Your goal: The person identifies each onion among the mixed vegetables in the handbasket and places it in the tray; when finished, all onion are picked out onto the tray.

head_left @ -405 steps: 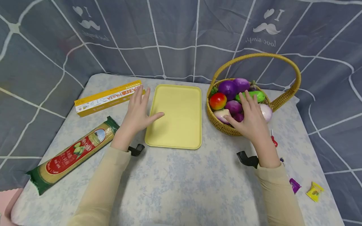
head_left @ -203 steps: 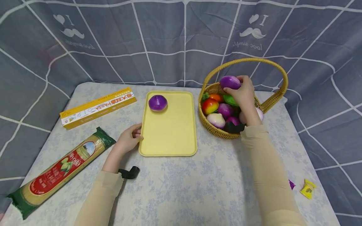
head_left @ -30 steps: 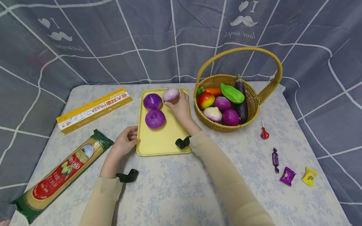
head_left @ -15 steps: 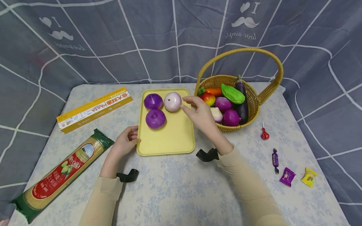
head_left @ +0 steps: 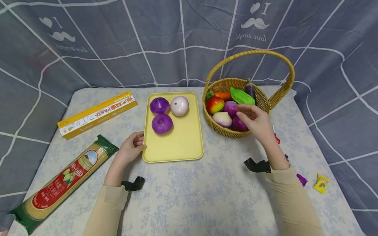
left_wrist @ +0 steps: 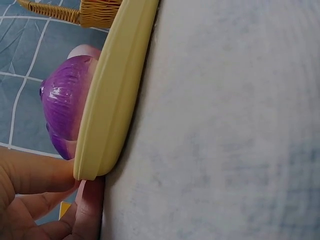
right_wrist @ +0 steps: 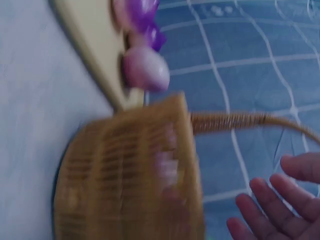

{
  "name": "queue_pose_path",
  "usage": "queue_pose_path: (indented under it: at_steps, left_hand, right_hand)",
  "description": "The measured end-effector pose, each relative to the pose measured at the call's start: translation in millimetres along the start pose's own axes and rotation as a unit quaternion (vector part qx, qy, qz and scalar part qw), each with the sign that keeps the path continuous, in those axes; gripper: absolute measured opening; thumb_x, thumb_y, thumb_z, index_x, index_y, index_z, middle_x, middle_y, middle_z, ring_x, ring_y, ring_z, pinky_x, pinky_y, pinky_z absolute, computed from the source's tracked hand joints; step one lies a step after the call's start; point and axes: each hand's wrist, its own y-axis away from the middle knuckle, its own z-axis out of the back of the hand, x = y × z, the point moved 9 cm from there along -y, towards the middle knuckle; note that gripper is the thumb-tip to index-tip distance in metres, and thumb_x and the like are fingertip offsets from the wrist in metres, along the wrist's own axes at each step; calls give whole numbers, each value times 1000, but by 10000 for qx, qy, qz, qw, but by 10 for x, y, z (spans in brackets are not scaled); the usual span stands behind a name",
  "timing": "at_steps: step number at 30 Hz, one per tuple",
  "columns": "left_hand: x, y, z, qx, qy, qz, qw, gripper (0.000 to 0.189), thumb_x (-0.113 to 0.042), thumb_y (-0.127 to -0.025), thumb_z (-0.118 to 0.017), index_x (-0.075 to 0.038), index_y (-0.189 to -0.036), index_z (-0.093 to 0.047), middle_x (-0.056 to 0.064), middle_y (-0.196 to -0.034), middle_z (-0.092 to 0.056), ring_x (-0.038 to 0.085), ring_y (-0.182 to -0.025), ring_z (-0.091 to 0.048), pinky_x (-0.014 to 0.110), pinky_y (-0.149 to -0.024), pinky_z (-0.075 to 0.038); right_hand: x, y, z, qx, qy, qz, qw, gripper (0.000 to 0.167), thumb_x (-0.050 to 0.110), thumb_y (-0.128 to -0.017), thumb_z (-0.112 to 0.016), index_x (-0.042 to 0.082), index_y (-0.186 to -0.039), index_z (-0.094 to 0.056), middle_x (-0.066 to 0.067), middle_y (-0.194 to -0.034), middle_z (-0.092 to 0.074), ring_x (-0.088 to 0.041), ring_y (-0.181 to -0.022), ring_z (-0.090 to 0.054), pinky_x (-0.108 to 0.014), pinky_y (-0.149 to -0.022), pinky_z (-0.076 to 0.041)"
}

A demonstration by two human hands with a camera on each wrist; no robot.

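My left hand (head_left: 128, 150) pinches the left rim of a yellow tray (head_left: 174, 146); in the left wrist view the thumb (left_wrist: 40, 172) lies on the rim, fingers below. On the tray sit two purple onions (head_left: 162, 124) and a paler onion (head_left: 179, 106). Over the front right of the wicker basket (head_left: 225, 131) is my right hand (head_left: 258, 123), fingers loosely bent and holding nothing. The basket holds a mango (head_left: 215, 105), a carrot (head_left: 222, 95), a green vegetable (head_left: 242, 96), an eggplant (head_left: 249, 88), a white onion (head_left: 222, 119) and purple onions (head_left: 230, 108), partly hidden by the hand.
A yellow pasta box (head_left: 97, 114) and a spaghetti packet (head_left: 63, 183) lie left of the tray. A partly hidden red lollipop (head_left: 277, 139) and wrapped candies, one yellow (head_left: 321, 183), lie at the right. The basket's tall handle (head_left: 251, 52) arches over it.
Over the longer span, three onions moved from basket to tray. Within the last second, my right hand released the pale onion and moved right to the basket. My left hand stayed at the tray.
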Motion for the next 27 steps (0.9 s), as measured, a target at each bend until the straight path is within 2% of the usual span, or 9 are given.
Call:
queue_pose_path:
  at_steps: [3, 6, 9, 15, 21, 27]
  left_hand:
    - [-1, 2, -3, 1, 15, 49, 10000, 54, -3, -96, -55, 3, -147, -38, 25, -129, -52, 35, -115, -52, 39, -94, -46]
    - [-5, 6, -4, 3, 4, 47, 10000, 54, -3, -96, -55, 3, -147, -38, 25, -129, -53, 34, -115, -53, 38, -93, -46]
    - [-13, 10, -1, 2, -15, -16, 10000, 54, -2, -96, -56, 5, -147, -38, 26, -128, -53, 35, -114, -53, 37, -92, -47]
    - [-20, 12, 0, 20, -9, -74, 10000, 55, -2, -96, -56, 5, -146, -38, 27, -128, -53, 37, -114, -54, 39, -93, -47]
    - [0, 0, -8, 20, -8, -35, 10000, 54, -2, -96, -55, 4, -147, -37, 26, -129, -53, 36, -115, -53, 42, -95, -46]
    - [13, -6, -9, 7, 3, -44, 10000, 54, -1, -97, -55, 4, -147, -37, 26, -129, -53, 36, -115, -53, 42, -95, -46]
  right_hand:
    - [-114, 2, 96, 230, 307, -103, 9992, 41, 28, -97, -64, 7, -131, -61, -15, -130, -63, -8, -113, -60, -16, -97, -47]
    - [-211, -9, 128, 640, 622, -259, 9957, 47, 32, -95, -66, 8, -135, -59, -14, -136, -59, -27, -125, -56, -37, -107, -45]
    - [-279, -32, 124, 1067, 984, -408, 9886, 55, 35, -92, -70, 8, -137, -56, -16, -140, -53, -36, -131, -48, -54, -110, -39]
    - [-348, -107, 50, 1685, 1959, -412, 9652, 69, 41, -87, -74, 6, -141, -52, -22, -145, -46, -39, -132, -43, -59, -108, -37]
    - [-434, -154, -53, 2107, 2405, -515, 9461, 76, 40, -86, -74, 2, -145, -46, -27, -149, -40, -43, -134, -39, -61, -109, -36]
    - [-446, -203, -113, 2376, 2591, -605, 9342, 76, 38, -86, -75, 2, -145, -44, -28, -145, -44, -44, -127, -45, -61, -104, -41]
